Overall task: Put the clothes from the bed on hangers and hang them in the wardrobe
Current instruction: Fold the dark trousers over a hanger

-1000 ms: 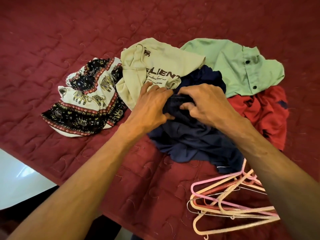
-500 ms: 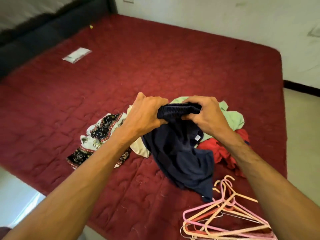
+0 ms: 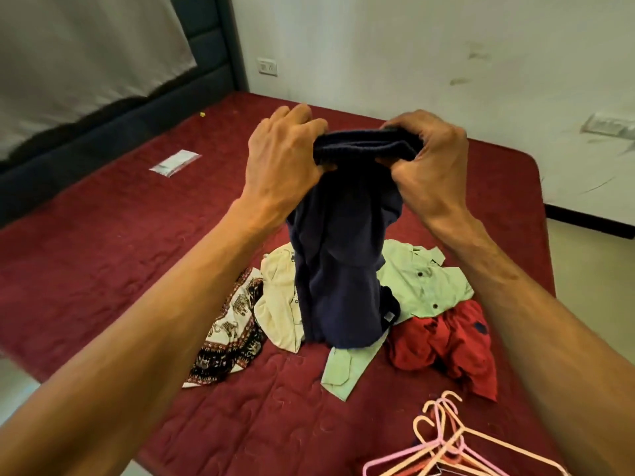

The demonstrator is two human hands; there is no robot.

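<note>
A bedroom with pale, scuffed walls. A wide bed (image 3: 103, 269) under a dark red quilted cover fills most of the head view, with a dark padded headboard (image 3: 103, 132) along its far left edge.

Both bare arms reach forward over the bed. The left hand (image 3: 281, 159) and the right hand (image 3: 433, 166) each grip one end of the bunched, ribbed top of a navy garment (image 3: 340, 262), fingers curled tightly round the fabric. The garment hangs straight down between them, above the middle of the bed. Whether its lower end touches the clothes beneath it cannot be told.

The other clothes lie in a pile toward the near edge of the bed: an elephant-print cloth (image 3: 230, 334) on the left, a cream shirt (image 3: 278, 304) beside it, a pale green buttoned shirt (image 3: 426, 283) on the right, and a red garment (image 3: 446, 341) just beside the green one.

A loose heap of pink and peach hangers (image 3: 446, 451) lies at the near right corner. A small white packet (image 3: 175, 163) lies near the headboard edge.
</note>
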